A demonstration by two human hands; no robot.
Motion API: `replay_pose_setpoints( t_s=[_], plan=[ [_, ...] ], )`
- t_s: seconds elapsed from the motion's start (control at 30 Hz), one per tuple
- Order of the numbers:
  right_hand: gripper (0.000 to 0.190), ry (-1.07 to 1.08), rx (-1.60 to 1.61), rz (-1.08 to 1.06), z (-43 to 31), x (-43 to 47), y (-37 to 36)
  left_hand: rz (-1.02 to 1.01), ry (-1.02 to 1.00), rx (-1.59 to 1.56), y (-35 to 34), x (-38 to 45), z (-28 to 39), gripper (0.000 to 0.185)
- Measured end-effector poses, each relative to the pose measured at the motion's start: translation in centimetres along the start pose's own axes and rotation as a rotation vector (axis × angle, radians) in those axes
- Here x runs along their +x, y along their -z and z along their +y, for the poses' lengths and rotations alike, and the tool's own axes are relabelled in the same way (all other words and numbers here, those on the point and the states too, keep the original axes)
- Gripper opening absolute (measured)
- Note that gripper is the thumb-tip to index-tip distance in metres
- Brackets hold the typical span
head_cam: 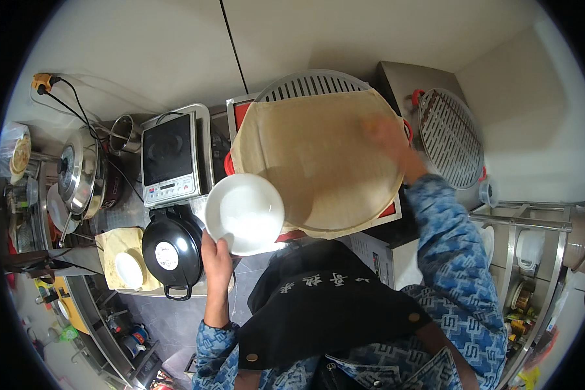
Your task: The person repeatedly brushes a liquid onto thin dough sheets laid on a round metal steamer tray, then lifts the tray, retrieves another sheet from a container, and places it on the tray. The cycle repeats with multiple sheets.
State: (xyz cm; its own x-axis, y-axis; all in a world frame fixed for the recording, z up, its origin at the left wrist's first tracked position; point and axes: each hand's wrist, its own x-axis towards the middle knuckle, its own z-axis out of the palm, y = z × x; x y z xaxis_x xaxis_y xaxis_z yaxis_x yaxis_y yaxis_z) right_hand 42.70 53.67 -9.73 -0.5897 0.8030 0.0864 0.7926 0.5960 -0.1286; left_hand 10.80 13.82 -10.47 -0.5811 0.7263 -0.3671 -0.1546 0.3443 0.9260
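A white bowl is gripped by its rim in my left hand, low in front of me and overlapping the near left edge of a round steamer. Beige cloth covers most of that steamer, and its slotted metal plate shows at the back. My right hand is over the right part of the cloth, blurred by motion; whether it touches the cloth or holds anything cannot be told. Red handles stick out at the steamer's sides.
Left of the steamer stand an induction cooker, a black round electric griddle and a lidded metal pot. A small white bowl lies on a yellowish cloth. At right are another slotted steamer plate and a metal rack.
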Motion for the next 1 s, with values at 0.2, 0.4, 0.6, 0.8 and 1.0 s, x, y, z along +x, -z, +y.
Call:
replay_pose_setpoints(
  t_s=[0.2,0.4,0.6,0.8,1.0],
  plan=[
    [0.025,0.457,0.405,-0.316,-18.1,-6.9,-4.9,0.082,-0.166,0.206,2.3,-0.9,0.9,0.046],
    [0.031,0.102,0.835,-0.812,-7.4,-5.0,4.8,0.141,-0.141,0.133,2.9,-1.9,0.6,0.046],
    [0.029,0.059,0.612,-1.333,-8.8,-3.6,-0.3,0.170,-0.087,0.059,2.5,-3.0,-0.4,0.047],
    [0.028,-0.033,1.269,-0.736,-9.9,5.6,-7.3,0.210,-0.049,0.030,1.5,-4.2,0.5,0.046],
    [0.041,-0.447,0.585,-0.030,3.7,6.0,-2.1,0.206,-0.060,-0.004,1.2,-3.8,0.7,0.043]
  ],
)
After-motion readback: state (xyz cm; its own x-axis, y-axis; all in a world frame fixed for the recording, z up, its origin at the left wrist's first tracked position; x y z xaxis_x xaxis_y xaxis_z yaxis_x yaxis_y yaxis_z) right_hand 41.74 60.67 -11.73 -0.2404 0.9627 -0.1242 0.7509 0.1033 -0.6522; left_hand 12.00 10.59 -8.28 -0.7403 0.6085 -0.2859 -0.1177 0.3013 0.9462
